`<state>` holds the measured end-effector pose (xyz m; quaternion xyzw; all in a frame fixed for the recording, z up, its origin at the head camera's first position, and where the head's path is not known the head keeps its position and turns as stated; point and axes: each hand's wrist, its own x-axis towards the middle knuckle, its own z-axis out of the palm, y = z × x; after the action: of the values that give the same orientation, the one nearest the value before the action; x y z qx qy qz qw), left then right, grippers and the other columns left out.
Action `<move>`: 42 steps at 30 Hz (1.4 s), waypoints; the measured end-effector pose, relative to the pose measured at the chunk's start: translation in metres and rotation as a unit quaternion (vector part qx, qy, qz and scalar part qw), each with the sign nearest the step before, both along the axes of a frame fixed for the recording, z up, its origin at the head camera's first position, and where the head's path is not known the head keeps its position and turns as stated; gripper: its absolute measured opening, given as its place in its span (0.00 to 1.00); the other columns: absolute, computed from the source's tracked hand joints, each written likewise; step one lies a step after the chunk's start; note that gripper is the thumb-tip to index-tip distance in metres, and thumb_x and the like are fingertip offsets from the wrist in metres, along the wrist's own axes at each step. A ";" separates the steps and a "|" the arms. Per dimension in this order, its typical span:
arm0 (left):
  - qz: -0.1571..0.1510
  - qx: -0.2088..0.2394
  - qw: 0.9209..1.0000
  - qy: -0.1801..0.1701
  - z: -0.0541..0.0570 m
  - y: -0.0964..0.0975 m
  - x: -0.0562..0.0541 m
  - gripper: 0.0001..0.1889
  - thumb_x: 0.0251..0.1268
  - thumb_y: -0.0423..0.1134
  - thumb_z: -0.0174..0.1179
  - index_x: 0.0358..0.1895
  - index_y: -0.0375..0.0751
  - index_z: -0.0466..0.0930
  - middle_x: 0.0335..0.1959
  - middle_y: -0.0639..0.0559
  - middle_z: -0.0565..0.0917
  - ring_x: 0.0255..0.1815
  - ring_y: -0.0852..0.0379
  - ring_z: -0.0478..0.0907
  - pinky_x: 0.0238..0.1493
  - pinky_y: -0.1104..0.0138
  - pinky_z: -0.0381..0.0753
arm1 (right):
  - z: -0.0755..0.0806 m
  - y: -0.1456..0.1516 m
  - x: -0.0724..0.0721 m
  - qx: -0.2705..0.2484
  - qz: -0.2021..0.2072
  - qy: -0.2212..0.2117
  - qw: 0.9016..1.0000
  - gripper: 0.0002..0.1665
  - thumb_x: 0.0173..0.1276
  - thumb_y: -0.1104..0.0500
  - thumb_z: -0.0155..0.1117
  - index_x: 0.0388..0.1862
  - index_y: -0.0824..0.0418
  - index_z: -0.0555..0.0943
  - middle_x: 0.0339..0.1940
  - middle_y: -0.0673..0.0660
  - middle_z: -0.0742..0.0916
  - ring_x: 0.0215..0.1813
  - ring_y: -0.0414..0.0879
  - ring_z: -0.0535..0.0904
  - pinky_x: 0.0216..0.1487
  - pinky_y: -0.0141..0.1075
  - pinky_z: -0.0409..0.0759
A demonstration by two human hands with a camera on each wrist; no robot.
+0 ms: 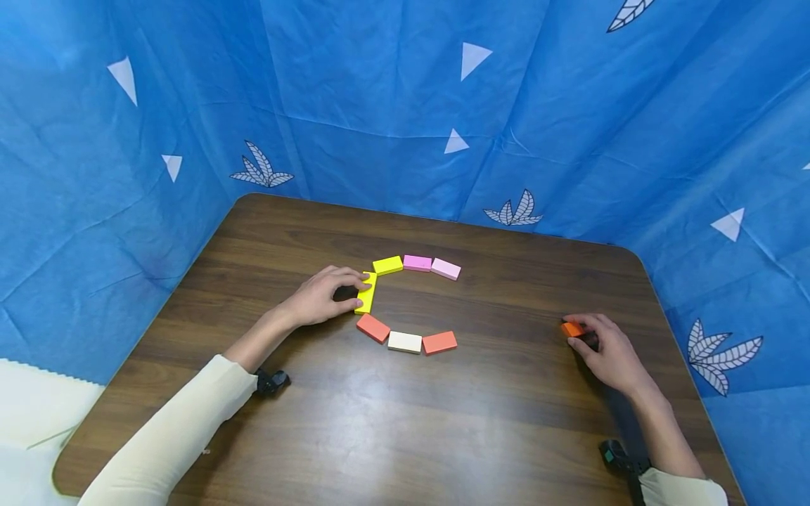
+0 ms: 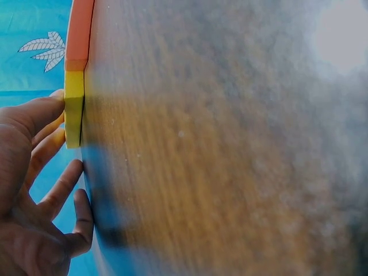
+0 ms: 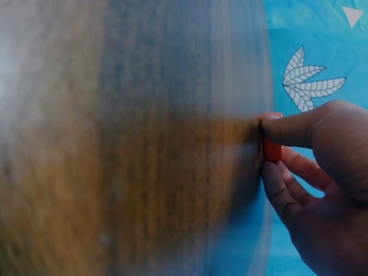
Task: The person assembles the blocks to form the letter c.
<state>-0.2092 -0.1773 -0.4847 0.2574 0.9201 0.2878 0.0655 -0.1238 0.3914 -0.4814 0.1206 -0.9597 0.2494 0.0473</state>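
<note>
My left hand (image 1: 325,294) is at the left end of a curved row of blocks. Its thumb and fingertips pinch a yellow block (image 1: 367,299), which also shows in the left wrist view beside a coral block (image 2: 79,34). Far to the right, my right hand (image 1: 610,351) holds an orange block (image 1: 572,329) between thumb and fingers, low over the table. The right wrist view shows the thumb across one side of this block (image 3: 273,148), partly hiding it.
From the pinched block, another yellow block (image 1: 388,265), a pink (image 1: 417,263) and a pale pink one (image 1: 446,268) curve along the far side. Coral (image 1: 373,328), cream (image 1: 405,342) and coral (image 1: 439,343) blocks form the near side. Blue cloth (image 1: 392,140) hangs behind the wooden table (image 1: 506,414).
</note>
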 end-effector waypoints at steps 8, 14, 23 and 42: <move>0.000 0.001 1.000 -0.005 0.001 0.000 0.000 0.21 0.75 0.49 0.70 0.66 0.50 0.87 0.73 0.50 0.82 0.74 0.43 0.75 0.74 0.41 0.75 | 0.000 -0.006 0.000 -0.011 -0.002 0.001 1.000 0.24 0.73 0.67 0.72 0.66 0.63 0.83 0.59 0.68 0.83 0.49 0.59 0.84 0.41 0.29 0.78; 0.000 0.001 1.000 -0.005 0.003 0.000 0.000 0.21 0.75 0.49 0.70 0.66 0.50 0.87 0.73 0.51 0.82 0.74 0.44 0.75 0.74 0.41 0.75 | 0.001 -0.016 0.001 -0.007 0.007 -0.007 1.000 0.24 0.75 0.65 0.71 0.68 0.61 0.82 0.60 0.66 0.84 0.49 0.56 0.83 0.41 0.32 0.79; 0.002 -0.004 1.000 -0.010 0.003 0.001 0.001 0.21 0.75 0.49 0.70 0.66 0.50 0.87 0.74 0.50 0.82 0.74 0.43 0.74 0.74 0.41 0.75 | 0.001 -0.031 0.003 0.001 0.028 -0.009 1.000 0.24 0.74 0.65 0.72 0.67 0.61 0.82 0.61 0.66 0.85 0.50 0.55 0.84 0.42 0.36 0.80; -0.001 -0.002 1.000 -0.005 0.002 0.000 0.000 0.20 0.75 0.49 0.69 0.66 0.50 0.87 0.73 0.50 0.82 0.75 0.44 0.74 0.75 0.41 0.74 | -0.001 -0.069 0.003 0.022 0.054 -0.033 0.998 0.23 0.76 0.62 0.72 0.68 0.57 0.82 0.63 0.61 0.85 0.55 0.54 0.83 0.48 0.45 0.84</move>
<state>-0.2095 -0.1775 -0.4824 0.2573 0.9200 0.2872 0.0709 -0.1206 0.3225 -0.4824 0.1649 -0.9581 0.2344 -0.0011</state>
